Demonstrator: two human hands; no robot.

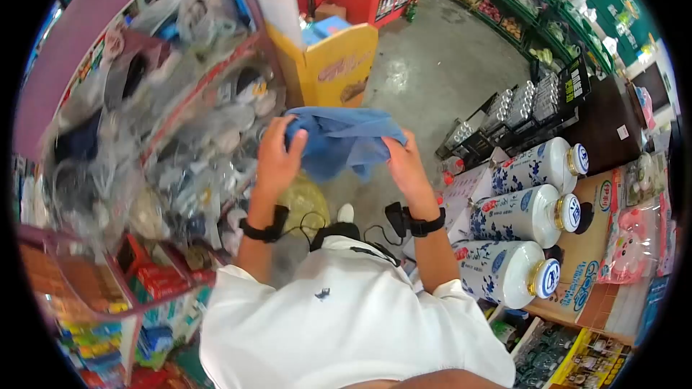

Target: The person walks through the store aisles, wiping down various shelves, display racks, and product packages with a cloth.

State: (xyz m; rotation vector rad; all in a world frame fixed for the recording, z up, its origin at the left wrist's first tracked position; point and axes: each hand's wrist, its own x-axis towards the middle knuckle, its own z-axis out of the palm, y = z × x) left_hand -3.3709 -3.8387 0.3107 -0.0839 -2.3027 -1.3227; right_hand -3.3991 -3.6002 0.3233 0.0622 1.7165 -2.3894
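Note:
A thin, crumpled blue cloth [346,137] is stretched between my two hands in front of my chest. My left hand [280,157] is closed on its left end, thumb on the near side. At the opposite end, my right hand [407,166] pinches the edge between thumb and fingers. The lower part of the cloth hangs loose in folds above the floor. Both wrists wear black straps, with a cable near them. Whether the cloth is a garment or a bag, I cannot make out.
Racks of plastic-wrapped goods [194,115] stand close on my left. Ahead is a yellow display box [335,65]. Several blue-and-white porcelain-style jars [519,212] stand on my right, near a black rack [519,108]. Green produce shelves [504,7] line the far side of the grey floor [425,50].

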